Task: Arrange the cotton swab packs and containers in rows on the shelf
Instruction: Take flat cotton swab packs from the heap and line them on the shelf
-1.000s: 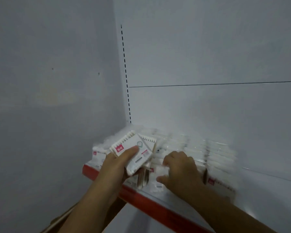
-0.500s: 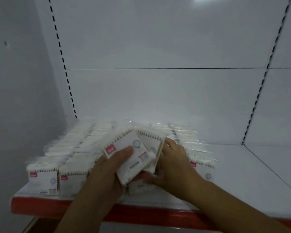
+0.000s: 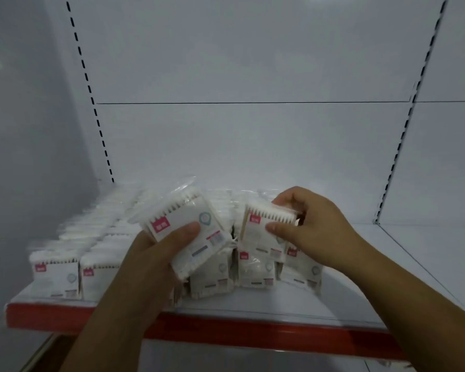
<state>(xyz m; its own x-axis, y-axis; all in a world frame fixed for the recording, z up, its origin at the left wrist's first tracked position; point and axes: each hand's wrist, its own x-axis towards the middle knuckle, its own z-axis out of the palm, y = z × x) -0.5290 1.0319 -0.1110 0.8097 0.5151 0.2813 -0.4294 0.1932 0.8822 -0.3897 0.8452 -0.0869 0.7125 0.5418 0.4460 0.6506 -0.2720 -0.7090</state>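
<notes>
Since half a second ago, the right hand has pulled away from the left hand and now holds its own pack. Its fingers curl over the top of this second pack, and the thumb presses on its front. That pack stands almost upright, lifted a bit above the front packs, well back from the red edge of the shelf.

The left hand grips the first pack, tilted, with the thumb across its front. This pack hangs over the packs just behind the red edge.

Rows of packs fill the left part of the shelf, from just behind the red edge to the back wall. Farther right along the red edge, the white shelf floor shows, with open room as far as the slotted post. Both arms reach in over the red edge.
</notes>
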